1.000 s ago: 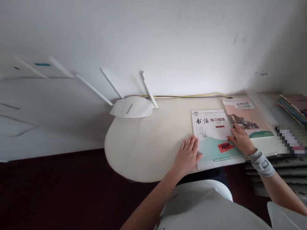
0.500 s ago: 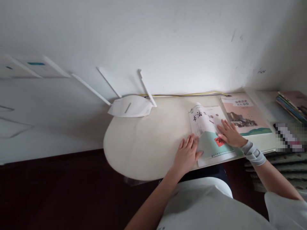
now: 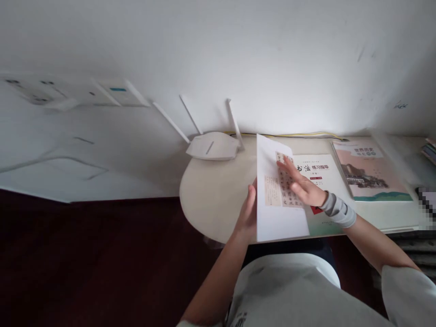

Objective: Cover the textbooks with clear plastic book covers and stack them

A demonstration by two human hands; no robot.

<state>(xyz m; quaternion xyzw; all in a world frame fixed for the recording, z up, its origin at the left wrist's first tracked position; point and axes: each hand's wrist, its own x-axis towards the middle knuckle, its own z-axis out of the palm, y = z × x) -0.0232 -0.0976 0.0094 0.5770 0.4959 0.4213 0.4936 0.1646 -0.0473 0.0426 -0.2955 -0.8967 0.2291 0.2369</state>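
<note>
A calligraphy workbook lies on the pale desk with its front cover raised upright, the white inner side facing right. My left hand rests against the cover's outer side with its fingers stretched up and partly hidden behind it. My right hand, with a grey wrist brace, lies with flat fingers on the inner side of the cover, over a printed strip of calligraphy. The title page shows below it.
A second book with a pink cover lies to the right of the workbook. A white router with several antennas stands at the back by the wall. A yellow cable runs along the desk's rear edge. Stacked books sit at far right.
The workbook's cover went from flat and closed to curling up, then to standing upright. My right hand swept left with it; my left hand rose behind it. The view shifted left.
</note>
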